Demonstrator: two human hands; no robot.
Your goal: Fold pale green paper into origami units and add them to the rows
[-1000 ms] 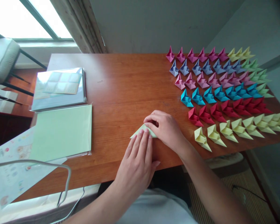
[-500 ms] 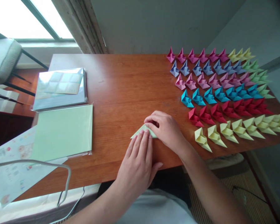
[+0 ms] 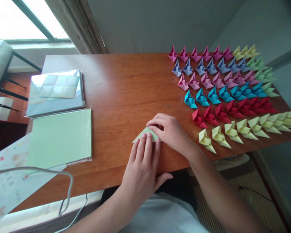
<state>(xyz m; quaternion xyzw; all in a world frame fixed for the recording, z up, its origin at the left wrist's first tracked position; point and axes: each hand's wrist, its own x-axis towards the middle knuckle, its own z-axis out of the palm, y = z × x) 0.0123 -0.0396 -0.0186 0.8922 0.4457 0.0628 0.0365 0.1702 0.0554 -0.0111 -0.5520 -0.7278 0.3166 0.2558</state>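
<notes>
A small pale green paper [image 3: 145, 131], folded into a triangle, lies on the wooden table in front of me. My left hand [image 3: 141, 170] rests on its lower part with the fingers stretched out flat and the thumb held away to the side. At the triangle's top and right side, my right hand [image 3: 172, 132] has its thumb and fingers closed on the edge. The right corner of the paper is partly hidden beneath my hands.
Rows of folded paper pieces stand on the right, among them yellow [image 3: 221, 138], red [image 3: 210, 116] and blue [image 3: 213, 96] ones. A pack of green paper [image 3: 61, 137] and a wrapped blue-grey pack [image 3: 55, 106] lie left. A pale cable [image 3: 69, 187] curves at lower left.
The whole view has shifted slightly. My left fingers have spread a little, with the index finger further right. My right hand keeps its hold at the triangle's edge.
</notes>
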